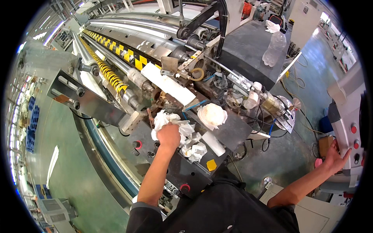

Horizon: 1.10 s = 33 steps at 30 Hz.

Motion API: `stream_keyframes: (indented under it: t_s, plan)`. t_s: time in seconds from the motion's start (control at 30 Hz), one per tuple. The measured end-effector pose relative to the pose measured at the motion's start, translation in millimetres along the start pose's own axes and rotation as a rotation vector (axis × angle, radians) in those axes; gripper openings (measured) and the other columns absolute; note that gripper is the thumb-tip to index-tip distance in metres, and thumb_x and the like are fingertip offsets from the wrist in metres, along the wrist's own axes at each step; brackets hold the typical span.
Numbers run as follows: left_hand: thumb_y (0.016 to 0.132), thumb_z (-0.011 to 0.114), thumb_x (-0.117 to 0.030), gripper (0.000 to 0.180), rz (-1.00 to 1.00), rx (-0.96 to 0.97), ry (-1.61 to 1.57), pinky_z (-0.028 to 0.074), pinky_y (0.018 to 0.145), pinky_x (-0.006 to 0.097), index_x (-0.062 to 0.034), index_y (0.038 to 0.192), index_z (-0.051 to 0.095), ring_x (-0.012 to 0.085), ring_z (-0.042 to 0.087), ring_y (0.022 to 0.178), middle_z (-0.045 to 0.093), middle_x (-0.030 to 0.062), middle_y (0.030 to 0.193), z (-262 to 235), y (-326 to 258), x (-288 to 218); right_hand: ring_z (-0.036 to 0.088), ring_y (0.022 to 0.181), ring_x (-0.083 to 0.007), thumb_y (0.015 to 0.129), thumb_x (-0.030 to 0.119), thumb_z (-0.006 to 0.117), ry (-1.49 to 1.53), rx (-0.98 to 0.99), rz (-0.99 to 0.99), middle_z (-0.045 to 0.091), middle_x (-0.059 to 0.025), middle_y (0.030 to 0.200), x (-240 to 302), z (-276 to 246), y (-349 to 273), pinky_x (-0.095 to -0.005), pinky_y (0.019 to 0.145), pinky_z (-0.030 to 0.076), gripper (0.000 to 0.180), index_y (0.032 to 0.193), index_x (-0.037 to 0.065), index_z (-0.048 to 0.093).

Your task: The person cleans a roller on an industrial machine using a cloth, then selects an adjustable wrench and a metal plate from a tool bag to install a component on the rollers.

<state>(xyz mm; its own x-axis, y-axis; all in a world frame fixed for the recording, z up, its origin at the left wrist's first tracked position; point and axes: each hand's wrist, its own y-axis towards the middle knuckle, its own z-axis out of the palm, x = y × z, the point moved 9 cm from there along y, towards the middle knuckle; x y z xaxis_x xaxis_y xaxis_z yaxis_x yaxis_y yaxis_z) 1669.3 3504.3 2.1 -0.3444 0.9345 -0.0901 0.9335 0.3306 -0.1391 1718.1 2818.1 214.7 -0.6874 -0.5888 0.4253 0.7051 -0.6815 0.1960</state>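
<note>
Touching crumpled paper (166,117), left hand (169,136) curls; clamping cannot be confirmed. Right hand (333,160): fingers apart, near at least two red buttons (353,128). Bottles (274,48): one.

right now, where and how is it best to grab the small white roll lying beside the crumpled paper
Probably around the middle of the white roll, coming from above and its right side. It lies on its side, so a hand could wrap across its rounded body, while crumpled white paper crowds its left, where the left hand also is.
</note>
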Motion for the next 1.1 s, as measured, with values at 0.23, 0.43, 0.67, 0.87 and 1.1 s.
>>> stream_keyframes:
  t_s: [0.23, 0.43, 0.67, 0.87, 1.1]
  plan:
    - [0.075, 0.068, -0.019, 0.031, -0.056, -0.194, -0.246, 0.050, 0.074, 0.039, -0.0113, 0.104, 0.064, 0.0265, 0.062, 0.089, 0.063, 0.0074, 0.099, -35.6, -20.8, 4.3, 0.039, 0.125, -0.0335, 0.086, 0.009, 0.064, -0.001, -0.058, -0.005, 0.040, -0.0197, 0.131, -0.9, 7.1, -13.1, -0.0475, 0.109, 0.032, 0.057, 0.130, -0.011, 0.035]
    - [0.081, 0.065, -0.022, 0.021, -0.178, -0.445, -0.506, 0.050, 0.068, 0.037, -0.0099, 0.098, 0.067, 0.0259, 0.063, 0.079, 0.064, 0.0081, 0.089, -84.7, -58.6, 9.9, 0.038, 0.125, -0.0338, 0.087, 0.010, 0.063, -0.053, -0.078, -0.037, 0.040, -0.0204, 0.132, 0.3, 7.5, -17.0, -0.0470, 0.109, 0.032, 0.059, 0.133, -0.011, 0.033]
    - [0.080, 0.069, -0.022, 0.013, 0.027, -0.418, -0.743, 0.046, 0.050, 0.029, -0.0088, 0.081, 0.069, 0.0190, 0.061, 0.055, 0.063, 0.0078, 0.067, -51.7, -123.7, -24.4, 0.035, 0.127, -0.0345, 0.088, 0.012, 0.062, -0.173, -0.162, -0.073, 0.033, -0.0242, 0.136, -4.0, 8.9, -27.6, -0.0460, 0.111, 0.030, 0.062, 0.135, -0.012, 0.030]
    - [0.079, 0.069, -0.024, 0.012, 0.032, -0.327, -0.742, 0.047, 0.049, 0.031, -0.0120, 0.078, 0.069, 0.0204, 0.061, 0.055, 0.063, 0.0043, 0.064, -14.1, -135.6, -29.1, 0.046, 0.119, -0.0348, 0.084, 0.015, 0.068, -0.099, -0.195, -0.064, 0.048, -0.0210, 0.130, 2.2, -11.3, 7.0, -0.0459, 0.100, 0.040, 0.056, 0.129, -0.007, 0.044]
    - [0.078, 0.071, -0.024, 0.012, 0.109, -0.450, -0.750, 0.045, 0.046, 0.030, -0.0117, 0.076, 0.070, 0.0193, 0.059, 0.050, 0.061, 0.0038, 0.061, -18.9, -133.1, -33.2, 0.041, 0.125, -0.0346, 0.086, 0.010, 0.065, -0.457, -0.122, -0.269, 0.037, -0.0189, 0.142, 4.2, 28.6, -14.2, -0.0459, 0.098, 0.043, 0.055, 0.137, 0.016, 0.045]
